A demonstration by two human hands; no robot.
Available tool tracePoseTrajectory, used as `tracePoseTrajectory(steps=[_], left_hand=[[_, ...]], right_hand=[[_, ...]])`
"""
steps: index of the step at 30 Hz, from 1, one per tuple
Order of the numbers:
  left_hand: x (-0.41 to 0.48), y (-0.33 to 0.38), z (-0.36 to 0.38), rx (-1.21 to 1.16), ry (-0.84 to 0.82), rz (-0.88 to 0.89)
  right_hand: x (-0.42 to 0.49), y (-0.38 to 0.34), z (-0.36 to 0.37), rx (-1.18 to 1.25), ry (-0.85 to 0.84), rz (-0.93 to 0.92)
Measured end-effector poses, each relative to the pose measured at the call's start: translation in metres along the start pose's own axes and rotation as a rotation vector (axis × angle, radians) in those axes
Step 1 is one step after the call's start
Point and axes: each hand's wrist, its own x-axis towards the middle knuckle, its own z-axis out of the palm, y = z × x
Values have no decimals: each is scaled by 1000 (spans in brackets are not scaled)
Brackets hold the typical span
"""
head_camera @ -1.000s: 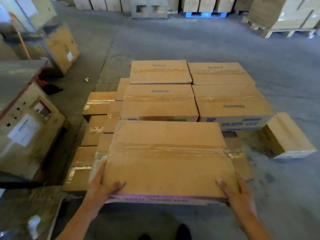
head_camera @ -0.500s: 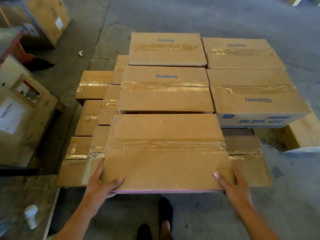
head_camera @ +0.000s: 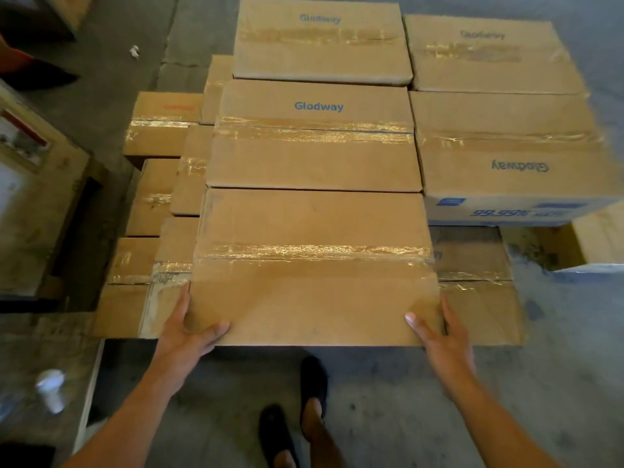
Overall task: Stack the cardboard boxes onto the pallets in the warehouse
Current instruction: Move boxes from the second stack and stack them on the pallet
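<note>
1. I am looking down from the head camera. Both hands hold one plain taped cardboard box (head_camera: 314, 265) by its near corners, at the near end of a stack of similar boxes.
2. The left hand (head_camera: 184, 327) clasps the near left corner, with the thumb lying on the top and the fingers running along the left side. The right hand (head_camera: 439, 336) mirrors it on the near right corner. Neither hand is spread flat, and both are gripping.
3. The box lies level, with its far edge tight against a printed box (head_camera: 314, 153) just beyond the hands. Lower boxes (head_camera: 148, 305) show outside the left hand, and another lower box (head_camera: 479, 298) shows outside the right hand. I cannot see the pallet under the stack.
4. First risk, as I judge it: the fingers on both sides sit low, close to the layer beneath. If the box drops suddenly, they could be pinched.
5. Second risk: the near edge lines up roughly with the front of the lower layer, above the person's shoes (head_camera: 312, 380). If one hand lets go before the other, the box could tip toward the feet.
6. Third risk: I cannot tell whether the box is fully resting. The lower boxes outside the left hand look uneven, so that side may lack support and the box may settle crooked.
</note>
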Motion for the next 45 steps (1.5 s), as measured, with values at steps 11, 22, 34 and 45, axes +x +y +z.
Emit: tracePoseTrajectory(steps=[11,22,34,45], left_hand=[[-3,9,6,491,132,129],[-146,34,41,603,269,407],[-254,168,195,669,-10,831],[-305,217,527,754,-327,1030]], right_hand=[[1,-5,2,-63,-32,-92],[-118,10,-60,-199,181,-154],[-182,32,-259,32,510,-147],[-97,133,-448,203,685,-16]])
